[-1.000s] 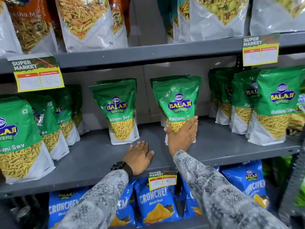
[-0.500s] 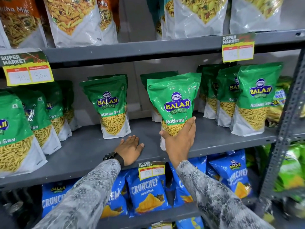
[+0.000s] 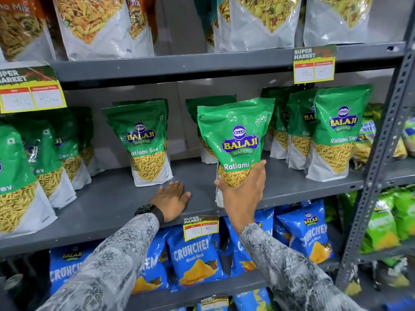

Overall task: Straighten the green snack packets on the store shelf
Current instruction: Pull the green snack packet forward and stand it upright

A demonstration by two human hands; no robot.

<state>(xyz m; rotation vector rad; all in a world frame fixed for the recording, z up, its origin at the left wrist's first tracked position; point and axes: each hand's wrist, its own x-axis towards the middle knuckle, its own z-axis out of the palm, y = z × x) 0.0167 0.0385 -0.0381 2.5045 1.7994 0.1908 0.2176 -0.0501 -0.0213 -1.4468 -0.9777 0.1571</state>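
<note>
Green Balaji Ratlami Sev packets stand in rows on the grey middle shelf [image 3: 112,207]. My right hand [image 3: 243,191] grips the lower part of one green packet [image 3: 235,133] near the shelf's front edge, upright and slightly tilted. Another green packet [image 3: 211,122] stands behind it, mostly hidden. My left hand [image 3: 171,199] rests flat on the shelf, fingers apart, just in front of a standing green packet [image 3: 146,140]. More green packets line up at the left [image 3: 20,176] and at the right [image 3: 334,131].
Large white and orange snack bags [image 3: 98,23] fill the shelf above. Blue Crunchex bags [image 3: 195,259] sit on the shelf below. Yellow price tags [image 3: 314,63] hang on the shelf edges. A perforated grey upright [image 3: 381,153] bounds the right side, with light green bags [image 3: 386,223] beyond it.
My right hand has drawn the green packet forward toward the shelf's front edge, exposing another packet behind it. The left hand has stayed flat on the shelf. The camera has shifted right.
</note>
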